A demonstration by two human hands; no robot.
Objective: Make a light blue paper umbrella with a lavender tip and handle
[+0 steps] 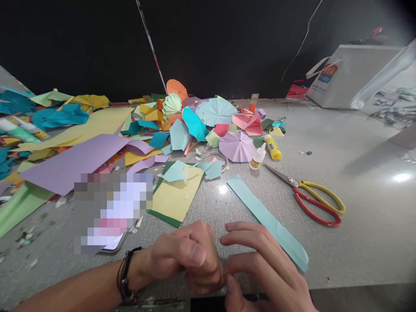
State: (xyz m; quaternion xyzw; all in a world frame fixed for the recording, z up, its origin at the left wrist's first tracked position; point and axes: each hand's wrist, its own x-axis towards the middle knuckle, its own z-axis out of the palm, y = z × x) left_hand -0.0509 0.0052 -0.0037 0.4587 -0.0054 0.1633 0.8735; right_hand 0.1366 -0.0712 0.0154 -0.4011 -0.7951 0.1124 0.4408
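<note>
**Left fist and half-open right hand meet beside a pale blue paper strip**

Near the middle of the table's near edge, the person's left hand (pixel 191 255) is curled into a fist, thumb across the bent fingers; whether it has hold of something inside cannot be told. A dark bracelet (pixel 123 277) circles that wrist. The right hand (pixel 263 260) is half open just beside the fist, fingers bent and thumb below them, holding nothing that shows (whether the 2 hands touch is unclear).

The pale blue strip (pixel 259 211) lies slantwise on the table (pixel 364 182), its lower end beside the right hand and close to the near edge, its other end towards the middle. Towards the right edge rest scissors (pixel 295 183) with 1 yellow and 1 red handle, their tip near a small glue bottle (pixel 256 162). A yellow glue stick (pixel 273 147) and a lilac pleated disc (pixel 237 147) lie near the bottle. A light yellow sheet (pixel 173 197) lies over a dark green sheet (pixel 167 219) beyond the fist. Coloured paper crowds the far left corner; a white bag (pixel 354 78) stands by the far right corner.
</note>
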